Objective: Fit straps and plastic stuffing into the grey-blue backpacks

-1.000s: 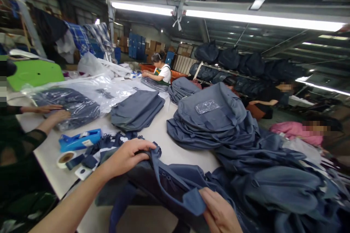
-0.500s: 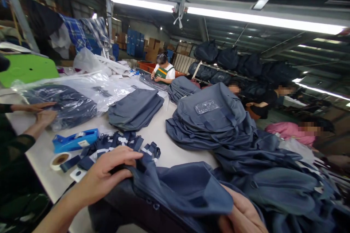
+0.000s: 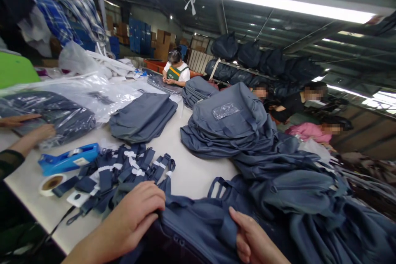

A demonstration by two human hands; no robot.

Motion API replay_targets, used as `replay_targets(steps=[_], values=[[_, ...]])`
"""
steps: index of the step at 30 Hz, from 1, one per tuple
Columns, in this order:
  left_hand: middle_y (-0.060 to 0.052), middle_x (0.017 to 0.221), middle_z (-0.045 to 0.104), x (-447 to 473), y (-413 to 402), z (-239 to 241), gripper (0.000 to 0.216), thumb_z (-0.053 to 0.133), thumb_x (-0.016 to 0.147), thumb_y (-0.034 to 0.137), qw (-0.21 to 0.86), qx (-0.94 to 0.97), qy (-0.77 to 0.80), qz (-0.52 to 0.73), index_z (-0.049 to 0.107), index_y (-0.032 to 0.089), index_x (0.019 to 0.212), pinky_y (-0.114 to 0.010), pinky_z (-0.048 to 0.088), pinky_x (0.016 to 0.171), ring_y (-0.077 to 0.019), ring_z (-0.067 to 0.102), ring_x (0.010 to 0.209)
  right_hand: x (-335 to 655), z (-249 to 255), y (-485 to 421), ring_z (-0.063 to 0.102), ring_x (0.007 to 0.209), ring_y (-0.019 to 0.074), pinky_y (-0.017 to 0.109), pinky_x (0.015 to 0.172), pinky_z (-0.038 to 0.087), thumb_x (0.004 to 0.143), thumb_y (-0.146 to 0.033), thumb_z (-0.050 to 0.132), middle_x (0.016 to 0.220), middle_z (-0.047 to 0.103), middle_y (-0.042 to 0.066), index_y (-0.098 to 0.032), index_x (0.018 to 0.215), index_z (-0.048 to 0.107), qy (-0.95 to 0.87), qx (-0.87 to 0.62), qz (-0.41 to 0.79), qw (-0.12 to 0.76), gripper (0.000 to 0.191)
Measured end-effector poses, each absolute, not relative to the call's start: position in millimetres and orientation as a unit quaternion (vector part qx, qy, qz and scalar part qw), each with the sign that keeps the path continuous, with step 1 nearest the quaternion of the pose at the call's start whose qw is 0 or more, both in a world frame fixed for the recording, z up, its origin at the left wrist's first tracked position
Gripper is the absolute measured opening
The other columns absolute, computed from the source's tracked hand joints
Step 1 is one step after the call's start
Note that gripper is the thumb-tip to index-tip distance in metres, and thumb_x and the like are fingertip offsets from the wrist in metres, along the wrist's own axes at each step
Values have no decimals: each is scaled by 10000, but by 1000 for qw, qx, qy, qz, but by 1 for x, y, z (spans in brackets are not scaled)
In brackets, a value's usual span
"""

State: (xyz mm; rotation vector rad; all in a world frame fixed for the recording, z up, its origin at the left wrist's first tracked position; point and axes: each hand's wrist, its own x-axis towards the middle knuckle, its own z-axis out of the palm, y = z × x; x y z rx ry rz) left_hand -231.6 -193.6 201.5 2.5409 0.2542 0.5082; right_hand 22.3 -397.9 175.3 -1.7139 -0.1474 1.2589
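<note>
A dark blue fabric bag (image 3: 188,222) with a zipper lies across the near edge of the table, between my hands. My left hand (image 3: 139,210) is closed on its upper left edge, fingers curled over the cloth. On the right side, my right hand (image 3: 250,231) pinches the bag's fabric between thumb and fingers. Just beyond my left hand is a heap of navy straps (image 3: 120,169) bound with white bands. To the right, more navy bags (image 3: 303,189) lie loosely heaped beside my right hand.
A blue tape dispenser (image 3: 69,159) and a tape roll (image 3: 52,183) lie at left. Folded bags (image 3: 144,117) and a tall bag pile (image 3: 229,126) stand farther back. At far left, a co-worker's hands (image 3: 37,134) touch a plastic-wrapped bag (image 3: 68,113). Other people work behind.
The bag's raised, open fabric has been lowered and drawn flatter. My right hand has shifted left and up onto the cloth; my left hand still grips the edge. The camera view has tilted.
</note>
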Motion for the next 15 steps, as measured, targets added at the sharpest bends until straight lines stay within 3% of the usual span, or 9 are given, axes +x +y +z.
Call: replay_targets(steps=[3,5,7,9,15], values=[[-56,1346,611,-226,-212,192,237,594,811,207,189,958,53,210,602,282,1036,-453,411,1126,-277,543,1244,23,180,-396,233,258,45,157,307,198,446,-832,757,263,263,-146,-245,677,395,-44,-685,540,487,727],[-66,1259,661,-223,-228,177,169,633,813,304,101,947,36,304,607,272,976,-452,391,1135,-281,566,1190,24,186,-396,233,270,34,147,317,199,429,-821,780,274,266,-151,-243,670,378,-37,-677,538,501,744],[-53,1054,713,-217,-241,165,58,580,890,291,21,915,63,397,613,252,916,-407,408,1091,-239,610,1052,25,190,-396,224,277,24,143,324,199,390,-829,790,277,266,-152,-238,658,382,-33,-679,535,502,766],[-33,931,709,-213,-248,163,131,511,950,202,-19,894,105,435,629,231,901,-368,429,1018,-204,620,948,26,193,-394,203,276,20,148,323,189,340,-859,775,270,250,-150,-238,641,384,-35,-685,535,493,794],[-48,903,707,-210,-234,198,391,276,1043,128,-34,912,55,404,645,172,922,-277,529,822,-169,643,849,32,179,-393,183,277,24,157,329,143,379,-914,718,275,249,-132,-236,609,373,-93,-690,531,483,795]])
